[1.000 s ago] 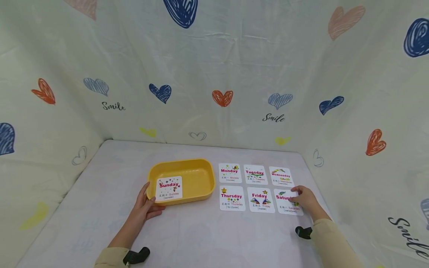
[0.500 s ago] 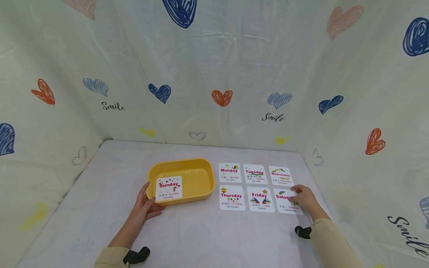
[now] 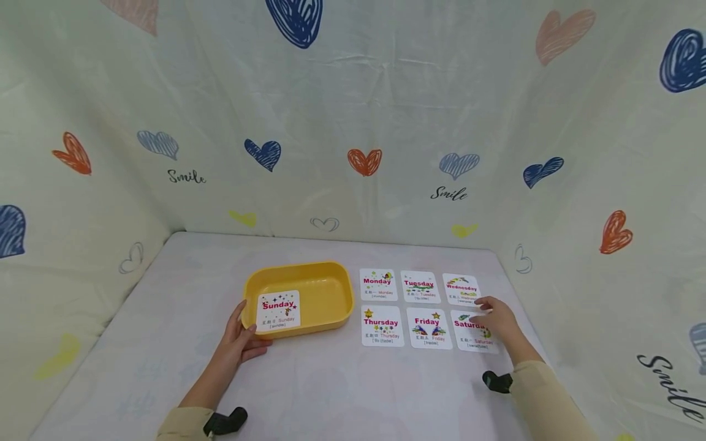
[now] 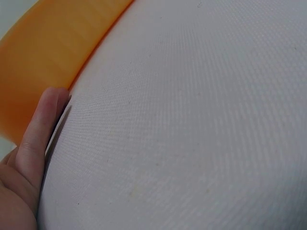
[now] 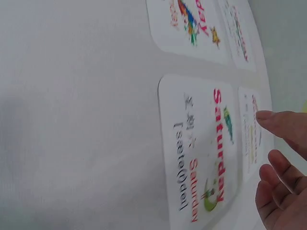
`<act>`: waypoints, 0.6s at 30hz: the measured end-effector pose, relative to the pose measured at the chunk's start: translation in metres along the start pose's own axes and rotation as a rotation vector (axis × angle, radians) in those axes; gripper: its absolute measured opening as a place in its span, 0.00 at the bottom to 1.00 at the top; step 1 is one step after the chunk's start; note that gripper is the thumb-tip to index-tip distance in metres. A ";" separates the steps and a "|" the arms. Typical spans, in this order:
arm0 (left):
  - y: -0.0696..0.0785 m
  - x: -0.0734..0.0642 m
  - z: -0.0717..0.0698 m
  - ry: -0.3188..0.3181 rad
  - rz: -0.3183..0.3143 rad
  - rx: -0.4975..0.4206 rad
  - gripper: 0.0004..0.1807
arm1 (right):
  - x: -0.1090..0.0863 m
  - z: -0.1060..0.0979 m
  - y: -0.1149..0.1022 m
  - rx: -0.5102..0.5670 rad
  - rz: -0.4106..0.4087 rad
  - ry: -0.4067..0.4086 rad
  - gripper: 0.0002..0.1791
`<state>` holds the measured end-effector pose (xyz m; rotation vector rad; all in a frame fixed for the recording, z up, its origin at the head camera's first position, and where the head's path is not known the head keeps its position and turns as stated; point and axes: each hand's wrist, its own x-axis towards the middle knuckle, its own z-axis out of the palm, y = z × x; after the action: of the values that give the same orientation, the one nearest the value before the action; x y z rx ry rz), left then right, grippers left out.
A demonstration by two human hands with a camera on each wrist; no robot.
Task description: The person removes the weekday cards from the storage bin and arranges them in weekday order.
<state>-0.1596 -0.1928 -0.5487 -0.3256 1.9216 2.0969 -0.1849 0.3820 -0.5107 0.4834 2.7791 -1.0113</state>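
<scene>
A yellow plastic tray stands left of centre on the table, with a "Sunday" card lying in its left part. My left hand grips the tray's front left corner, thumb at the rim; in the left wrist view its fingers lie against the orange-looking outer wall. Over the "Saturday" card hovers my right hand, fingers loosely bent and nothing between them. The right wrist view has that card flat on the table, apart from the fingertips.
Beside "Saturday" lie "Friday" and "Thursday". Behind them are "Monday", "Tuesday" and "Wednesday", making two rows. A heart-printed curtain encloses the table's back and sides.
My right hand has lifted off the "Saturday" card and shifted slightly away, toward the "Wednesday" card. The left hand and tray have stayed in place.
</scene>
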 end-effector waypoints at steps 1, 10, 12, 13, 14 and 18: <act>0.000 0.000 0.000 0.003 0.000 -0.002 0.37 | 0.000 0.001 -0.005 -0.002 -0.026 -0.005 0.29; -0.001 -0.001 0.000 -0.001 0.010 -0.008 0.38 | -0.008 0.012 -0.055 0.021 -0.183 -0.041 0.27; -0.002 0.000 0.000 -0.004 0.011 -0.012 0.38 | -0.010 0.016 -0.065 0.025 -0.215 -0.059 0.26; -0.003 0.000 -0.001 -0.008 0.013 -0.012 0.38 | -0.011 0.018 -0.071 0.026 -0.234 -0.068 0.26; -0.003 0.000 -0.001 -0.010 0.015 -0.011 0.38 | -0.012 0.020 -0.076 0.031 -0.252 -0.076 0.26; -0.003 0.000 -0.002 -0.015 0.020 -0.006 0.38 | -0.018 0.027 -0.098 0.042 -0.316 -0.112 0.25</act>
<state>-0.1589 -0.1949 -0.5520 -0.2925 1.9179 2.1123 -0.2010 0.2894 -0.4682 -0.0120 2.7917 -1.1198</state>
